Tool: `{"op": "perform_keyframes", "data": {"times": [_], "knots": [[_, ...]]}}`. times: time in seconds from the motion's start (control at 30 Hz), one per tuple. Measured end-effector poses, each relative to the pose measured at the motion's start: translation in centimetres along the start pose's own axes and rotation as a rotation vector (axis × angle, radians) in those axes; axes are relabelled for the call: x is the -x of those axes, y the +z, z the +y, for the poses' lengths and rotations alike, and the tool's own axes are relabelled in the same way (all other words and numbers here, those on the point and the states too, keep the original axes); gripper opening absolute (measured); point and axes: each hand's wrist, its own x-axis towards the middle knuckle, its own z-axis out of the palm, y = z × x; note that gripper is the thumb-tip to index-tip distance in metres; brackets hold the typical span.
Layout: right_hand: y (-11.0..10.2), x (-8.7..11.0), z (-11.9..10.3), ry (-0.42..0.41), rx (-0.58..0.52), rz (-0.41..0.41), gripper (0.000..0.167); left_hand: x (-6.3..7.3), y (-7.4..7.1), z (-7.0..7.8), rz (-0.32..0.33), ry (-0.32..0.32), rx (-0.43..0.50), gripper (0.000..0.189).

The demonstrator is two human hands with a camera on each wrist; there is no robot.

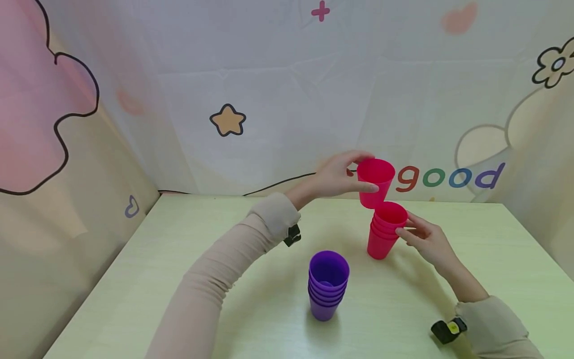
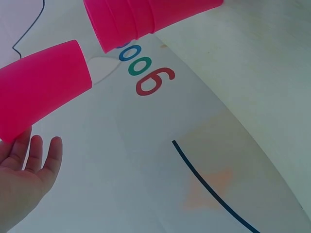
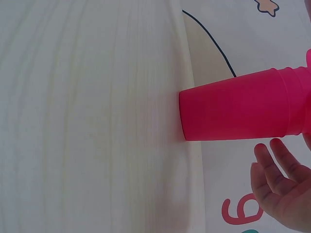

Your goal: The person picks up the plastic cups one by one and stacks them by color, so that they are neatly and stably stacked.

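Note:
In the head view my left hand (image 1: 335, 176) holds a single pinkish-red plastic cup (image 1: 373, 194) near its rim, thumb in front and fingers behind. The cup is upright, just above a stack of nested red cups (image 1: 381, 244) standing on the table. My right hand (image 1: 428, 244) grips that stack by its upper right side, the thumb near the rims. In the left wrist view the raised cup (image 2: 43, 87) is apart from the stack (image 2: 146, 19). The right wrist view shows the stack's base (image 3: 223, 111) on the tabletop, with some right-hand fingers (image 3: 272, 170) extended beside it.
A stack of several purple cups (image 1: 326, 304) stands upright on the pale table (image 1: 148, 279), nearer to me and left of the red stack. Behind the table's far edge hangs a printed cloth (image 1: 269, 89) with a star and coloured lettering.

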Motion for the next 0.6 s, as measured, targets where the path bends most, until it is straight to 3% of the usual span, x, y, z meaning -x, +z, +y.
{"op": "perform_keyframes", "data": {"times": [0.6], "knots": [[-0.1,0.0,0.0,0.008,0.02,0.001,0.063,-1.7,1.9,0.9,-0.085,0.008,-0.043,0.068]]}}
